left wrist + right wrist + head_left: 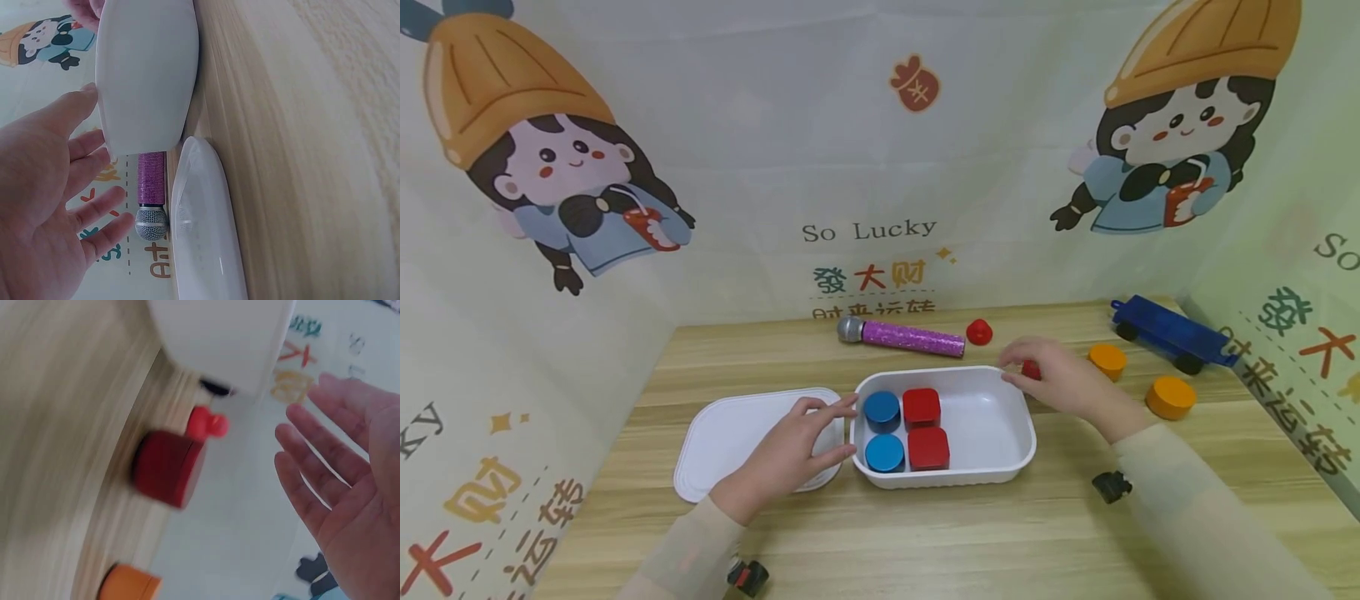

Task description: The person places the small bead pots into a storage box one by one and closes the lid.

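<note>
A white box (988, 427) stands on the wooden table, holding two blue round blocks (885, 453) at its left and two red squarish blocks (928, 448) beside them. My left hand (790, 454) is at the box's left end, its fingers and thumb loosely spread against the rim. Over the right end of the box hovers my right hand (1052, 379), with nothing in its fingers; the right wrist view shows them extended. A dark red block (167, 467) sits on the table just past that hand, mostly hidden by it in the head view.
The white lid (718, 442) lies left of the box. Behind are a purple microphone (910, 337) and a small red knobbed piece (979, 332). To the right are two orange round blocks (1171, 397) and a blue wheeled toy (1174, 333). A printed cloth (737, 125) hangs behind.
</note>
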